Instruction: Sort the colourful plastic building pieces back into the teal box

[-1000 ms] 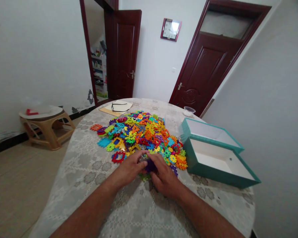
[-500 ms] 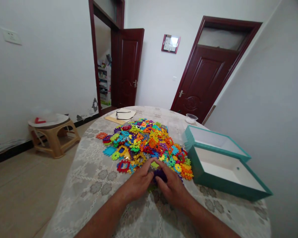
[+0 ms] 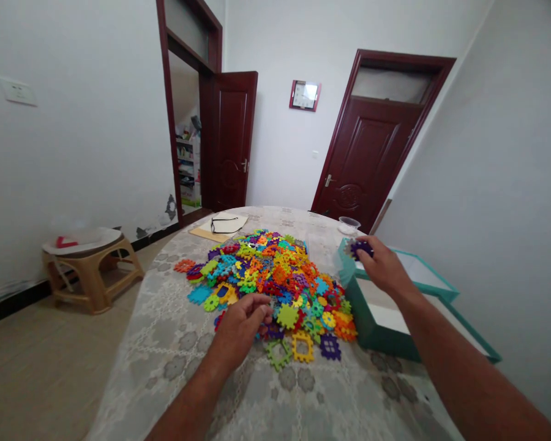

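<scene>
While a purple piece (image 3: 362,249) is pinched by right hand (image 3: 384,266), at three o'clock from the pile (image 3: 278,274), left hand (image 3: 239,329) half-bent, unclenched.

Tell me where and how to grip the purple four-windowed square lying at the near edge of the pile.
Pinch the purple square by its toothed near edge, probably best coming from the near side. It looks flat on the tablecloth, with bare cloth before that edge, while the pile lies beyond its far side and a yellow frame sits to its left.
</scene>
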`<state>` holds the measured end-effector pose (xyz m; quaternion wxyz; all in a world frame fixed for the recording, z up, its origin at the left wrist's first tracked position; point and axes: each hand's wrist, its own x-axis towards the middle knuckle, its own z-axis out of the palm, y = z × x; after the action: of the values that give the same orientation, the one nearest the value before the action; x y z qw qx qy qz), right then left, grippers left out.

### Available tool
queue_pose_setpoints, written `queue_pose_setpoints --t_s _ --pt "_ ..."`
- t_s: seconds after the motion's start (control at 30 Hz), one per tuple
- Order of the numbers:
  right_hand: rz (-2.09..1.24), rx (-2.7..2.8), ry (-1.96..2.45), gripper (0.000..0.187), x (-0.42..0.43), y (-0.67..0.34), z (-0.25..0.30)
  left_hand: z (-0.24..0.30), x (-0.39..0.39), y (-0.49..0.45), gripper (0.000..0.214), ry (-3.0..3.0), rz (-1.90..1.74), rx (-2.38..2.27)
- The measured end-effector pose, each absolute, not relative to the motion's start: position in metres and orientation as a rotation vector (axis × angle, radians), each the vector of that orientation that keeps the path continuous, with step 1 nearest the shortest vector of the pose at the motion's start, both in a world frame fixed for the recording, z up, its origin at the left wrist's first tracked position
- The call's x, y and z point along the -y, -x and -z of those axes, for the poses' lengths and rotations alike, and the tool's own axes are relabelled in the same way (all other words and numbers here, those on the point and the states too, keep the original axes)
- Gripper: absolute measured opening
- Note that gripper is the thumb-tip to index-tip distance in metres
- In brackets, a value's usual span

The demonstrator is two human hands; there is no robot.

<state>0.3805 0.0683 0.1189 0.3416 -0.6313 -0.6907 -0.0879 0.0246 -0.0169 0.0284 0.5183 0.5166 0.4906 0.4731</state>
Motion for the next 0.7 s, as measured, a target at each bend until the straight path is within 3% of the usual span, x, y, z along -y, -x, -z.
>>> queue_pose_setpoints --t_s 0.23,0.47,0.7 --pt "0.337 1.663 2.137 0.044 -0.143 -0.446 -0.1 -0.025 0.011 -0.019 0.036 -1.18 -1.221 -1.187" --pt "0.243 1.718 2.176 0.042 -0.155 -0.453 -0.077 -0.021 0.008 -0.016 0.037 -1.201 -1.218 -1.23" --pt "0.268 1.746 2.054 0.04 -0.126 -0.433 -0.09 -0.024 0.008 -0.015 0.035 -1.249 -1.225 -1.272"
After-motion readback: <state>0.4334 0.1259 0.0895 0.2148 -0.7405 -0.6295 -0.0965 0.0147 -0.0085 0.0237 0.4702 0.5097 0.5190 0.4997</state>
